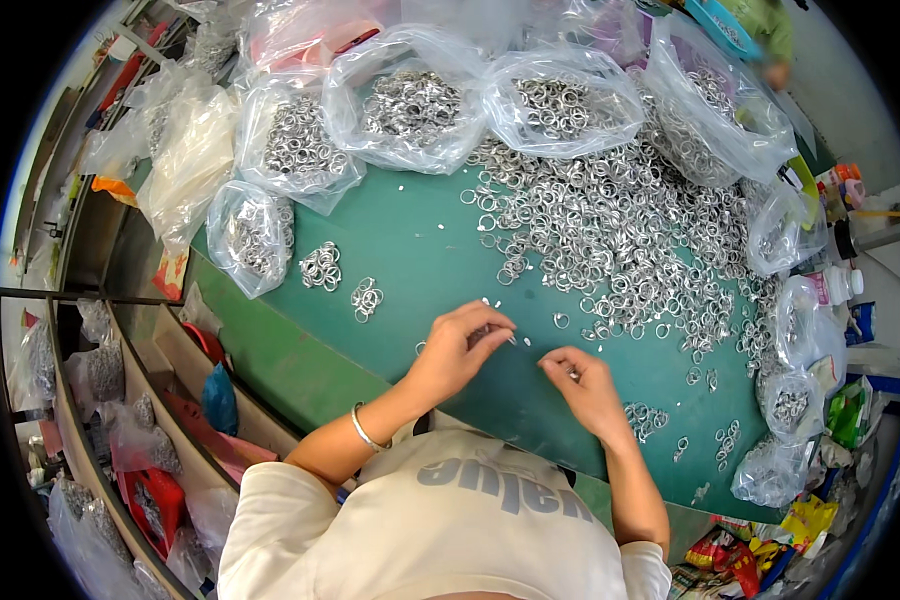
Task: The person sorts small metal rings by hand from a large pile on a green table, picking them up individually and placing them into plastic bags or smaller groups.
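Note:
My left hand (463, 345) is over the green tabletop (410, 230), its thumb and fingers curled together around something small that I cannot make out. To its right, my right hand (583, 388) is closed too, with a small silvery bit showing at the bent fingers. The two hands are apart. Beyond them spreads a large heap of silver metal rings (630, 230). A single ring (561, 320) lies between the hands and that heap. Small ring piles rest left of my left hand (367, 299) and near my right wrist (645, 421).
Clear plastic bags of rings (410, 105) line the table's far edge; more bags (790, 405) stand along its right side. Another small ring pile (320, 267) lies at the left. Shelves with bags (100, 370) are at the lower left. A person (765, 40) is at the far right.

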Demonstrator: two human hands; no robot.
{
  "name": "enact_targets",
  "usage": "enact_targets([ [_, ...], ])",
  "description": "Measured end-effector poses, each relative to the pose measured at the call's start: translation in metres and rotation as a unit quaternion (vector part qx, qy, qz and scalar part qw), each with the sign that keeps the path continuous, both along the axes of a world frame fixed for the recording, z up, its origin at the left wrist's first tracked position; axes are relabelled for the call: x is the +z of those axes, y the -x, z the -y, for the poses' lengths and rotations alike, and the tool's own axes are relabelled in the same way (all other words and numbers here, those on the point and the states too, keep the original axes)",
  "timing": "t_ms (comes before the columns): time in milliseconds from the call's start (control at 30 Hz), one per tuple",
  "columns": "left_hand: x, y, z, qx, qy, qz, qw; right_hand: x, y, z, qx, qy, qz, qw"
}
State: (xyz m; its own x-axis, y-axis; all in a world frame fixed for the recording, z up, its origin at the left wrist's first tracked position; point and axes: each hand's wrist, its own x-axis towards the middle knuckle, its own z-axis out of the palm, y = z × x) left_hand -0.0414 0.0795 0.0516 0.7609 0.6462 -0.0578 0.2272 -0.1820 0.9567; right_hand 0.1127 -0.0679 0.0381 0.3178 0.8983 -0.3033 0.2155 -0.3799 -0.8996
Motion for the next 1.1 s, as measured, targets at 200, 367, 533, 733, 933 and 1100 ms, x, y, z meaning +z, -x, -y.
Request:
enact_targets([
  [200,-0.016,-0.010,0.003,0.037,-0.061,-0.024,0.997,0.011,-0.018,0.008,-0.065,-0.044,0.237,0.968],
  [367,-0.023,-0.021,0.007,0.032,-0.060,-0.016,0.998,0.013,-0.031,0.018,-0.092,-0.012,0.327,0.940],
  [533,-0.018,-0.030,0.015,-0.003,-0.028,-0.036,0.999,-0.005,-0.021,0.003,-0.059,-0.034,0.407,0.911],
  [733,-0.031,-0.030,0.024,-0.023,0.133,-0.012,0.991,0.001,-0.015,0.007,-0.138,-0.047,0.119,0.982],
  [933,-0.029,-0.033,0.033,-0.076,0.215,0.009,0.974,-0.013,-0.001,0.013,-0.166,-0.032,-0.104,0.980],
  [1100,-0.017,-0.032,0.034,-0.102,0.078,-0.011,0.992,-0.006,-0.006,0.016,-0.162,-0.026,-0.134,0.977],
])
